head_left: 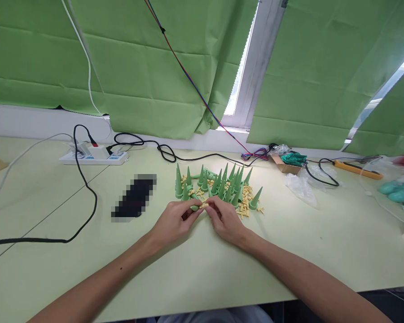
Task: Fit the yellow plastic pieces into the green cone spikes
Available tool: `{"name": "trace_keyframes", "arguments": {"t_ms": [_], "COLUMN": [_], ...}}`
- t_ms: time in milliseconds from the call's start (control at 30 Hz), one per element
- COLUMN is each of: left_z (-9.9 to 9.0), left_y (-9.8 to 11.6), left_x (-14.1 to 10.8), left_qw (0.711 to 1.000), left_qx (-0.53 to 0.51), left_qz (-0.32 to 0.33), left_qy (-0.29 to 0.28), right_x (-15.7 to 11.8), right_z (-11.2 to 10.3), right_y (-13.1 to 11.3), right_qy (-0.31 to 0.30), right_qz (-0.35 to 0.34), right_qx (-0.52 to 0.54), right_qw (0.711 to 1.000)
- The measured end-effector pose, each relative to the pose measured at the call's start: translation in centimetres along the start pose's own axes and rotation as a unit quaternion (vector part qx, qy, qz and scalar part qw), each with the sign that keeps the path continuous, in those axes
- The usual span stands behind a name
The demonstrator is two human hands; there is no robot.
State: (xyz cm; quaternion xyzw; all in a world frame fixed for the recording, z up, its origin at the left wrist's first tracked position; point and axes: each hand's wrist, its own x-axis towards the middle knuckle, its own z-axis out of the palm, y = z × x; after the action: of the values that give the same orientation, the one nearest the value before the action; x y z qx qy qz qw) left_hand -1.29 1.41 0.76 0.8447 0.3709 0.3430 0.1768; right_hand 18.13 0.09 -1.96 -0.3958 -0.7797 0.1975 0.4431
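While two bare hands meet at the near edge of a cluster on the table (202, 278) in the head view, each has something pinched in its fingertips. The left hand (175, 220) grasps one small green piece (194, 208) between thumb and forefinger, and the right hand (227, 220) grips one small yellow piece (205, 205) that reaches across to the left fingertips; whether the two pieces are joined cannot be told. Just beyond the hands stand roughly twenty green cones (228, 193), most of them upright; they overlap too much for an exact count. One more cone (256, 198) stands at the right end of the group. Among and beside them lie dozens of loose yellow pieces (245, 206), too small and heaped to number, thickest on the right. Left of the cluster, well apart from it, lies one dark, pixelated object (136, 197), and behind that sits one white power strip (116, 159) with several plugs in it. To the right, near the wall, are one small cardboard box (284, 166) bearing one green packet (293, 159), one orange tool (358, 170), and several teal items (397, 193) at the far right.
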Motion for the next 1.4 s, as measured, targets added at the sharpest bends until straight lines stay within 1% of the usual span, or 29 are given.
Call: {"name": "trace_keyframes", "arguments": {"t_ms": [233, 433, 600, 733, 900, 1033, 1267, 1400], "left_z": [-0.02, 0.04, 0.04, 0.00, 0.06, 0.13, 0.05, 0.03], "left_y": [-0.31, -0.27, -0.15, -0.02, -0.07, -0.21, -0.05, -0.03], "left_x": [-0.12, -0.23, -0.16, -0.05, 0.02, 0.03, -0.12, -0.17], "left_qw": [0.999, 0.999, 0.999, 1.000, 1.000, 1.000, 1.000, 0.999], "left_qx": [0.025, 0.022, 0.017, 0.019, 0.012, 0.010, 0.018, 0.009], "left_qz": [0.024, 0.041, 0.035, 0.012, 0.002, 0.005, 0.020, 0.030], "left_qy": [0.000, -0.004, -0.005, -0.006, 0.002, 0.004, 0.007, 0.019], "right_x": [0.04, 0.13, 0.10, 0.03, 0.05, -0.01, 0.00, 0.03], "right_z": [0.03, -0.04, 0.01, 0.03, -0.01, 0.03, 0.06, 0.05], "right_y": [0.17, 0.07, 0.00, -0.18, -0.24, -0.10, 0.04, 0.10], "right_qy": [-0.006, -0.005, -0.001, 0.009, 0.009, 0.002, 0.013, 0.011], "right_qz": [0.006, 0.007, 0.016, 0.020, 0.023, 0.019, 0.010, 0.017], "right_qx": [0.000, -0.021, -0.028, -0.016, 0.004, 0.001, -0.006, -0.006], "right_qw": [1.000, 1.000, 0.999, 1.000, 1.000, 1.000, 1.000, 1.000]}}
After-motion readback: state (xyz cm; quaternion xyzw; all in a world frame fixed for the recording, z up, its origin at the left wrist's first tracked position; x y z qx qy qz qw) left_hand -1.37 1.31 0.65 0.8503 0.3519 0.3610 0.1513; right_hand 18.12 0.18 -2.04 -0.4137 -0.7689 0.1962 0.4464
